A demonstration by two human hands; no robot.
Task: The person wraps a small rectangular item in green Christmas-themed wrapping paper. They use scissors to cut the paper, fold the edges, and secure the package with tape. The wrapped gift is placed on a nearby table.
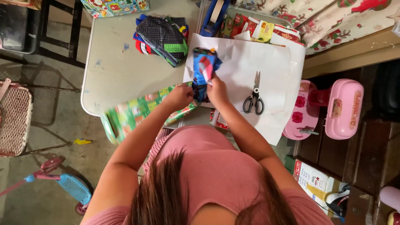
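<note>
Table (112, 71), pale grey, scuffed top, carrying most of the items listed. White sheet of paper (273, 62) spread over its right half, one corner hanging past the near edge. Roll of green patterned wrapping paper (137, 114) lying slantwise across the near left corner, blurred, its end sticking out over the floor. Pink toy case (343, 108) and a pink toy seat (300, 112) beside it, both off the table to the right, on dark boards. Stack of folded cloth (160, 37), dark with green, red and blue patches, near the far edge of the table, just left of the white sheet. Blue and red folded cloth (204, 68), upright between both hands over the left edge of the white sheet, its upper end bunched. Right hand (217, 89): grip closed on the lower right side of that cloth. Left hand (180, 96): grip closed on the lower left side of the same cloth, with the wrapping paper roll passing just beneath it. Scissors (255, 96), black handles, blades closed and pointing away from the person, flat on the white sheet just right of the right hand. Tape dispenser (214, 16), blue, at the far edge above the sheet.
</note>
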